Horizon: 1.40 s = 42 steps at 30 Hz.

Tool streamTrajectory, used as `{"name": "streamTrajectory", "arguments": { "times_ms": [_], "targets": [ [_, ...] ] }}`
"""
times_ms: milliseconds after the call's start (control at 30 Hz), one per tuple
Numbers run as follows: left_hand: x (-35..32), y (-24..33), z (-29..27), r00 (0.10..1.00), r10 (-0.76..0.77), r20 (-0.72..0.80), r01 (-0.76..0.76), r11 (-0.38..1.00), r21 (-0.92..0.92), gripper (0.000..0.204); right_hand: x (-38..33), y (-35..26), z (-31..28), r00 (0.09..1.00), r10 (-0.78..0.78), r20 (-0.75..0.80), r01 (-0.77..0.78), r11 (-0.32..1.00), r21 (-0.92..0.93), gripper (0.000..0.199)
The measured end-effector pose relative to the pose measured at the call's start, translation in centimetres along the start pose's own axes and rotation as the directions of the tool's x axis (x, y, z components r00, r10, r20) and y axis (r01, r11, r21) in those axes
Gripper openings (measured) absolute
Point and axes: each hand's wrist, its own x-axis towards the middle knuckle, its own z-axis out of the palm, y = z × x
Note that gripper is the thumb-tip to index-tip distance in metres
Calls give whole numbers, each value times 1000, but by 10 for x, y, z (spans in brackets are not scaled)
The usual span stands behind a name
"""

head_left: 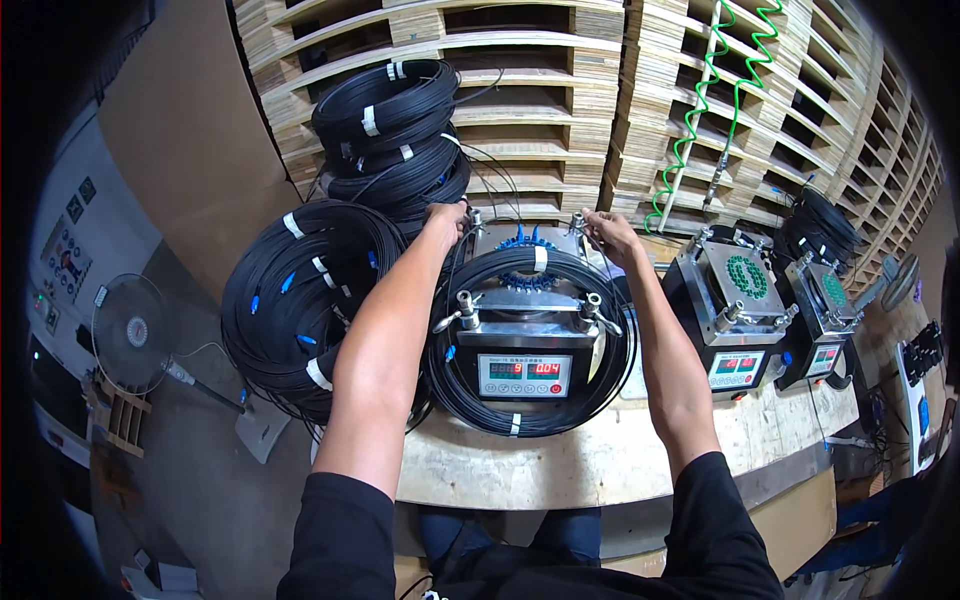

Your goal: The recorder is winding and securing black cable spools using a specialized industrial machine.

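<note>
Notably, left hand (447, 220) and right hand (612, 236) sit, fingers narrow, at rear posts (577, 222) of the machine (524, 340); grip unclear. Black cable coil (560, 418) drapes over it on the surface (600, 472); slippage might snag front levers (447, 321).

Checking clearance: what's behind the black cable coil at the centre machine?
Through the coil, the display panel and steel plate show; whatever the coil itself covers cannot be seen.

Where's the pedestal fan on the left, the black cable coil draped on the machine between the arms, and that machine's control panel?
Pedestal fan (136, 330): head view, the hub of its grille.
Black cable coil (557, 419): head view, strands along its lower curve.
Control panel (524, 379): head view, the middle of its face.
</note>
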Motion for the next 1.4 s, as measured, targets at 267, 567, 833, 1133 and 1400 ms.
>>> {"name": "streamTrajectory", "arguments": {
  "times_ms": [267,567,833,1133,1400],
  "targets": [
    [-106,19,16,946,313,-87,-300,945,131,48,-49,-23,18,874,-357,-328,173,862,-476,49],
    [-200,-30,-3,737,663,133,-662,667,342,84,-110,-24,66,791,-552,-263,256,690,-677,59],
    [-155,-48,-26,815,565,130,-577,766,284,87,-118,-18,66,907,-390,-160,251,804,-538,70],
    [-175,-39,-14,825,556,105,-554,757,347,82,-106,-3,51,896,-394,-204,252,830,-498,75],
    [-187,-34,-18,840,529,125,-537,773,339,87,-104,-3,53,915,-362,-179,240,843,-481,79]
  ]
}}
